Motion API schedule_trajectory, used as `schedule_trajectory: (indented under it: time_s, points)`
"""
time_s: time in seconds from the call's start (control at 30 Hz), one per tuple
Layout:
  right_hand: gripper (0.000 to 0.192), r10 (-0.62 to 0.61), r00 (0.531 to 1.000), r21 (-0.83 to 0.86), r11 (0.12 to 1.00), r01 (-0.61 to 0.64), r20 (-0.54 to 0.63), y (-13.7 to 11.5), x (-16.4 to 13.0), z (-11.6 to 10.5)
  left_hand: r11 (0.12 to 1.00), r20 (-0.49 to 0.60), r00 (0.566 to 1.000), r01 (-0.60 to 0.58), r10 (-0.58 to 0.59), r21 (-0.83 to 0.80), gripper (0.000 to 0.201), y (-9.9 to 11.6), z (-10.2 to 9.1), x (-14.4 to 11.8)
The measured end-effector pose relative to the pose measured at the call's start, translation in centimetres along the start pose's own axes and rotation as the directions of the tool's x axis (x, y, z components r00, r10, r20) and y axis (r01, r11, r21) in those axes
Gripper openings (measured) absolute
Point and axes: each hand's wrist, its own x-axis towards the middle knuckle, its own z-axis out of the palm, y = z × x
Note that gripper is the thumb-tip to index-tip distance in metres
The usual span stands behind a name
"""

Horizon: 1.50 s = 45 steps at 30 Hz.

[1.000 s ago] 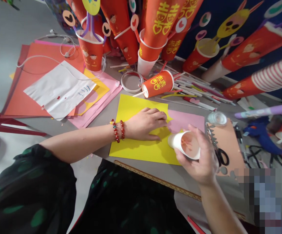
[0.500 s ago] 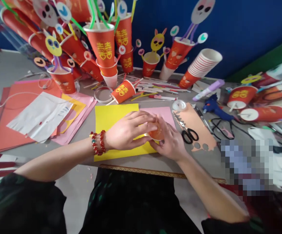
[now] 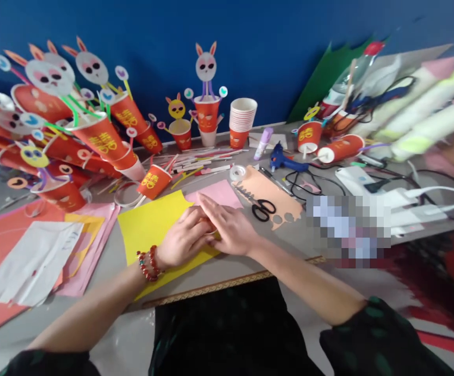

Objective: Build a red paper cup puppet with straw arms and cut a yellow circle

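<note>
My left hand [image 3: 185,235], with a red bead bracelet [image 3: 148,262] at the wrist, is closed around a small round orange thing [image 3: 208,225] with a pale rim. My right hand [image 3: 232,228] cups it from the other side, fingers together and partly over the left fingers. Most of the orange thing is hidden between the hands, so its kind is unclear. Beneath lie a yellow sheet [image 3: 148,222] and a pink sheet [image 3: 221,193]. Black-handled scissors [image 3: 264,210] rest to the right on a peach sheet [image 3: 285,201] with holes cut in it.
Red paper cups with rabbit faces [image 3: 101,138] crowd the back left. A cup stack [image 3: 242,122] stands behind the middle. A tape roll [image 3: 237,172], a purple glue stick [image 3: 264,143] and a blue glue gun [image 3: 285,159] lie to the right, near a white power strip [image 3: 354,183]. Coloured paper [image 3: 101,232] lies left.
The view has swung to the right and up. My hands have drawn closer together, and the orange thing is now more covered by the fingers.
</note>
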Motion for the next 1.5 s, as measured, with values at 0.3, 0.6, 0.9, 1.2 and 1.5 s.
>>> schedule_trajectory:
  time_s: [0.3, 0.6, 0.9, 1.2, 1.5]
  points:
    - [0.097, 0.039, 0.997, -0.061, 0.997, -0.035, 0.071, -0.3, -1.6, -4.7, 0.993, 0.079, 0.997, 0.011, -0.020, 0.119, 0.012, 0.9, -0.5, 0.7]
    - [0.021, 0.607, 0.792, -0.646, 0.580, -0.496, -0.063, 9.2, -4.1, -11.9, 0.989, 0.067, 0.996, 0.046, -0.056, 0.141, 0.009, 1.0, -0.3, 0.7]
    - [0.038, 0.555, 0.832, -0.609, 0.657, -0.444, -0.007, 11.5, -2.3, -11.5, 0.996, 0.103, 0.994, 0.013, -0.022, 0.083, 0.013, 1.1, -1.0, 0.5]
    - [0.036, 0.516, 0.856, 0.705, 0.591, -0.393, 0.044, 4.9, -6.0, -9.4, 0.998, 0.145, 0.989, -0.022, 0.013, 0.061, 0.028, 0.7, -1.3, 0.5]
    - [0.015, 0.334, 0.939, 0.515, 0.792, -0.327, 0.084, -3.0, -5.6, -3.9, 0.996, 0.145, 0.988, -0.061, 0.051, 0.070, 0.026, 0.1, -0.9, 0.2]
